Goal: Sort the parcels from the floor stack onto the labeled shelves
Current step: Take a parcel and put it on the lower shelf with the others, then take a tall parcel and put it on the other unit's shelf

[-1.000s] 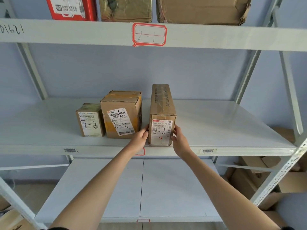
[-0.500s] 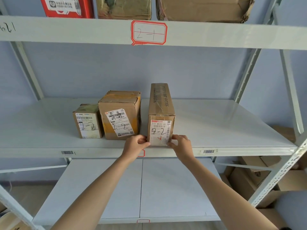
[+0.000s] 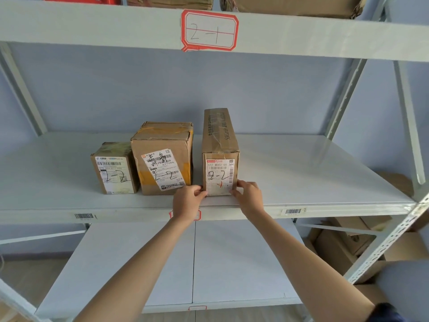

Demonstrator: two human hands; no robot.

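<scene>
I see left hand (image 3: 188,201) and right hand (image 3: 248,194) pinching the tall box (image 3: 220,159) at the shelf (image 3: 313,182) front edge.

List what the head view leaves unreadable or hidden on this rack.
- Middle shelf's red label: covered by the left hand.
- Top-shelf parcels: cut off by the frame's upper edge.
- Shelf barcode sticker: digits too small.
- Tall parcel: its rear end faces away.

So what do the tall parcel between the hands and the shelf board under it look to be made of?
Tall parcel: brown corrugated cardboard, matte, judging by its creased edges; glossy clear tape runs along the top, and a white paper label marked 2-2 covers the front. Shelf board: smooth pale grey with a soft sheen, probably painted metal or laminate; the look leaves that open.
</scene>
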